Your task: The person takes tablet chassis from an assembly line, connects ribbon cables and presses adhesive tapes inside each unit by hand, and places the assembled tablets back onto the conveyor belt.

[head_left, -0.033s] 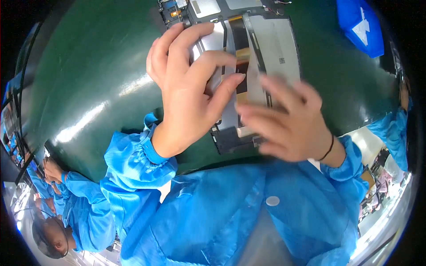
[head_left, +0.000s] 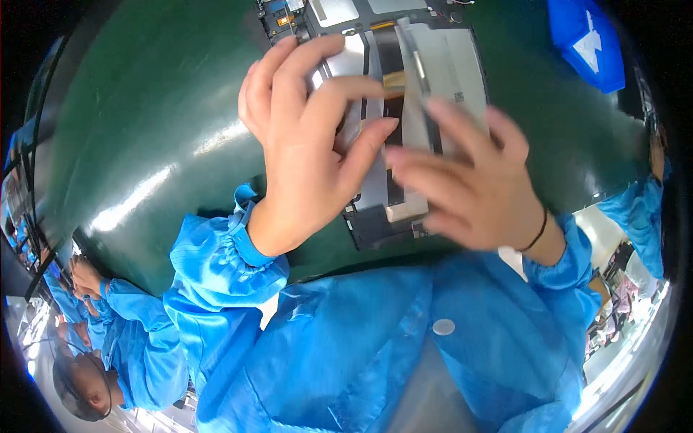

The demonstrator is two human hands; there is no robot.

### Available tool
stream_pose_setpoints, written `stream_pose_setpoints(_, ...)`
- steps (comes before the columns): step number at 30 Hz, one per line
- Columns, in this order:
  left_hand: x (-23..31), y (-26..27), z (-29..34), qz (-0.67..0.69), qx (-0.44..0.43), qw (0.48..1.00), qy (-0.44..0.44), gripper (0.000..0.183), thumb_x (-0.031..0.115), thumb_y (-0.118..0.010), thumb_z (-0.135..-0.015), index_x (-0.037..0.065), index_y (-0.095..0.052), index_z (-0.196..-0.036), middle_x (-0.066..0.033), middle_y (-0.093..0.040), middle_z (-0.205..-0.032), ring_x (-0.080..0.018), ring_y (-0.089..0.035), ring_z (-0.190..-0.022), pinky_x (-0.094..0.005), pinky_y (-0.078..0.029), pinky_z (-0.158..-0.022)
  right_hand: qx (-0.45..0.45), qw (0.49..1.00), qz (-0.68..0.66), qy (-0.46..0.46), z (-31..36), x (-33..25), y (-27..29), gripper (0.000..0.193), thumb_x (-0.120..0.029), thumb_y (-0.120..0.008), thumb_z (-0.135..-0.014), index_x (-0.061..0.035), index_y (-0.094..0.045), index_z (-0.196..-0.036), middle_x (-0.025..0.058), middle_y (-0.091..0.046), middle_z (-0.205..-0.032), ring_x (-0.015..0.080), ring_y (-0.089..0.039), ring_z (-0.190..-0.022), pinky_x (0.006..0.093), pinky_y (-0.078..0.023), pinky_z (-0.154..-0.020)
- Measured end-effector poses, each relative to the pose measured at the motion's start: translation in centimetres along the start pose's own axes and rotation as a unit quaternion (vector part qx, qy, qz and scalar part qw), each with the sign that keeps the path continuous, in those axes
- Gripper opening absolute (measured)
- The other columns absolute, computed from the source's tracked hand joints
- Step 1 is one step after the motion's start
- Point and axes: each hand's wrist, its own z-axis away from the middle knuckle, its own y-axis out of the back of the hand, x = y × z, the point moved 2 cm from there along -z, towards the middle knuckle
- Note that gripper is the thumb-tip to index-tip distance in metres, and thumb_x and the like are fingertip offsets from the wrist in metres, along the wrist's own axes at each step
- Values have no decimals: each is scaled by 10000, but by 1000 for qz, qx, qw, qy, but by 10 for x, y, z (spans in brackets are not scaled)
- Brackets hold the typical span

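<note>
An opened flat electronic device (head_left: 367,225), tablet-like, lies on the green table with silver-grey panels and a black frame. Down its middle runs a dark ribbon strip (head_left: 390,54) with amber patches. My left hand (head_left: 297,144) rests over the device's left part, fingers curved and apart, thumb and index fingertip at the strip. Above the right panel (head_left: 451,61), my right hand (head_left: 480,191) is blurred, its fingers spread close to the strip. Beside the strip, a narrow translucent film (head_left: 413,123) stands partly raised. A beige block (head_left: 408,210) sits at the strip's lower end.
A blue container (head_left: 588,43) with a white patch stands at the far right of the green table (head_left: 130,130). Thin wires (head_left: 451,16) stick out at the device's top edge. Co-workers in blue sleeves sit at the left (head_left: 137,307) and right (head_left: 642,216).
My right hand has moved slightly up and to the right, uncovering more of the beige block. The film beside the strip has shifted a little. My left hand is nearly still.
</note>
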Motion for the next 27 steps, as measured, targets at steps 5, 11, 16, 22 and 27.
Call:
stream_pose_setpoints(5,-7,-3,5,13,40,999,14,345,130,-746,-765,105,-646,-1094,-122,-524,-1335,-341,-370,-1311,-413,-236,-1078,0,1000,19,-13,-20,13,2,343,-310,-484,-933,-140,-618,-1199,9,-621,-1304,312,-393,-1373,479,-177,-1105)
stream_pose_setpoints(11,-9,13,14,-54,21,998,-26,191,149,-710,-781,126,-706,-970,-108,-583,-1248,-328,-424,-1255,-446,-219,-1087,134,978,-38,-154,-7,4,-1,289,-251,-647,-799,-128,-642,-1061,73,-606,-1294,373,-393,-1346,485,-204,-1084)
stream_pose_setpoints(16,12,21,12,46,-46,997,-31,212,208,-769,-721,143,-728,-919,-51,-631,-1126,-290,-521,-1127,-498,-258,-1046,170,962,-109,-183,-4,-10,-19,180,-164,-756,-669,-154,-679,-832,15,-626,-1223,338,-445,-1276,468,-249,-1048)
stream_pose_setpoints(22,21,18,17,96,-22,990,-102,215,258,-835,-638,147,-729,-789,-7,-661,-947,-249,-570,-975,-479,-270,-1037,161,966,-140,-145,-2,-8,-18,187,-133,-763,-649,-153,-691,-820,-30,-670,-998,238,-552,-1128,442,-299,-1030)
stream_pose_setpoints(27,23,17,33,-56,67,974,-211,175,244,-758,-630,304,-732,-792,103,-623,-836,-134,-567,-910,-438,-216,-1103,135,955,-217,-153,-5,-5,-13,125,-117,-729,-711,-152,-698,-827,-31,-676,-893,196,-599,-1039,448,-304,-1037)
